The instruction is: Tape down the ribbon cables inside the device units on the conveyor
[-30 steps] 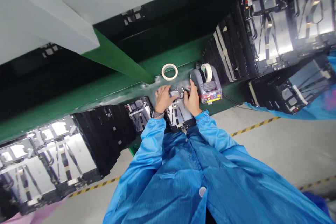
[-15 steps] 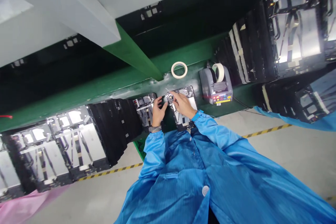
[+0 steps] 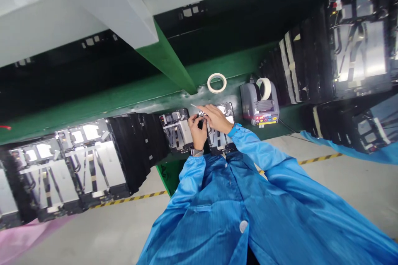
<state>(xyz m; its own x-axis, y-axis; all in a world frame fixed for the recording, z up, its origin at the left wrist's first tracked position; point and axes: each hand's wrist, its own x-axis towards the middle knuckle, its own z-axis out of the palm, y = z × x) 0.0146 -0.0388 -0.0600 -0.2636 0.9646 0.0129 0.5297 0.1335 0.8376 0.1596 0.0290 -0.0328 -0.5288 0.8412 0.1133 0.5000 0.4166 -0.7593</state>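
Note:
My right hand (image 3: 217, 119) reaches over a flat electronic panel (image 3: 229, 112) with silver plates and a black frame. Its fingertips are closed at a small silvery part (image 3: 201, 113) by the panel's upper left corner. My left hand (image 3: 198, 131) meets it there, thumb and fingers curled together; what they grip is hidden. A thin white strip (image 3: 194, 106) sticks out just above the fingertips. Left of my left hand, a similar panel (image 3: 178, 132) lies at the end of a row.
A white tape roll (image 3: 217, 83) lies behind the hands. To the right stands a grey tape dispenser (image 3: 260, 103) with its cable. Black-framed panels (image 3: 93, 165) stand in rows on the left, with further stacks (image 3: 357, 49) on the right. A green post (image 3: 174, 60) rises behind.
My left hand has moved right, from beside the panel to my right hand's fingertips, and its fingers have closed. The white strip shows more clearly. The whole view has shifted slightly.

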